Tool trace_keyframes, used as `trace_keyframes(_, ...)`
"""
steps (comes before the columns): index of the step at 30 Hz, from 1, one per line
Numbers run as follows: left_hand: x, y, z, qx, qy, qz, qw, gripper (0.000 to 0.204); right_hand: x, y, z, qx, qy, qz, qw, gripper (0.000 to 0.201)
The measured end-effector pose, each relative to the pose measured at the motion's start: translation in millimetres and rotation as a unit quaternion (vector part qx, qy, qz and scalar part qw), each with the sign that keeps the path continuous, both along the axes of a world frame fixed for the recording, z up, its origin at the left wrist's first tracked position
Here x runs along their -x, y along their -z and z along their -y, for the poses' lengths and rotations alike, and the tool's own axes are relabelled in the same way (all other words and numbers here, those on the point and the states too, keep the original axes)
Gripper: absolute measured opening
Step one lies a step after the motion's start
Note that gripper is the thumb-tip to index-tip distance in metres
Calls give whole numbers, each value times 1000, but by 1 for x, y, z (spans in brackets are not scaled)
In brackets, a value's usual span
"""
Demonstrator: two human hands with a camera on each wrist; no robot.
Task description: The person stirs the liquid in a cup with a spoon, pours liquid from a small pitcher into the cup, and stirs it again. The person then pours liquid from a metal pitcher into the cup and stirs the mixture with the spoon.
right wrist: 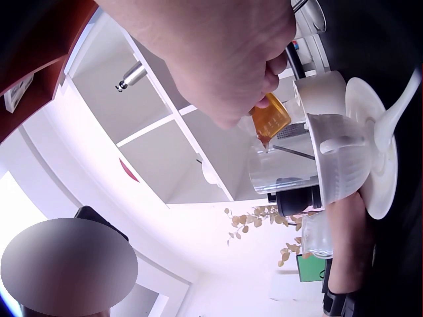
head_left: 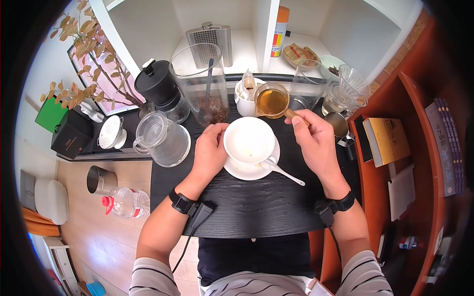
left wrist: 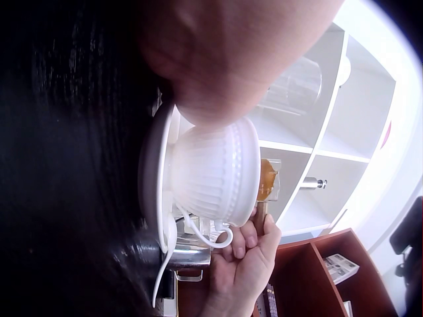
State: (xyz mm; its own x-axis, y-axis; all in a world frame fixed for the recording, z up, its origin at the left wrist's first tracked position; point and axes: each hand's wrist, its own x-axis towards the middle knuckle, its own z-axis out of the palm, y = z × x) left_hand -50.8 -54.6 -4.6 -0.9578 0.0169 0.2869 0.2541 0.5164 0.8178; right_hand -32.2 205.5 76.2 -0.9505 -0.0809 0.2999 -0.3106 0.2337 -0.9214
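Note:
A white ribbed cup (head_left: 249, 140) stands on its white saucer (head_left: 239, 170), with small drops inside on its bottom. On the saucer's right side lies a white spoon (head_left: 291, 177). My left hand (head_left: 210, 150) holds the cup at its left side, the fingertips partly hidden behind it. With my right hand (head_left: 316, 143) I grip the wooden handle (head_left: 301, 118) of a small glass pitcher (head_left: 271, 101), which contains amber liquid. The pitcher is beyond the cup and to the right; in the right wrist view the liquid (right wrist: 269, 121) shows below my fingers.
A lidded glass jug (head_left: 160, 138), a black grinder (head_left: 160, 89) and a tall glass container (head_left: 200, 84) with brown contents stand left. Behind the cup is a white pot (head_left: 244, 98). A metal pitcher (head_left: 337, 124) and a glass dripper (head_left: 351, 86) stand right, beside a red-brown bookshelf (head_left: 414, 98).

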Motion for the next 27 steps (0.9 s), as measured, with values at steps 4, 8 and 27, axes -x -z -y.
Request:
trace_keyframes(4, 0, 1, 0, -5, 2, -23, 1000, 18, -1, 0, 1, -2, 0, -2, 1000, 20)
trace_keyframes(8, 0, 0, 1, -3, 3, -23, 1000, 19, 0, 1, 1, -3, -1, -12, 1000, 20)
trace_keyframes(27, 1, -1, 2, 10, -2, 22, 1000, 30, 0, 2, 2, -35, 18, -52, 998, 20)
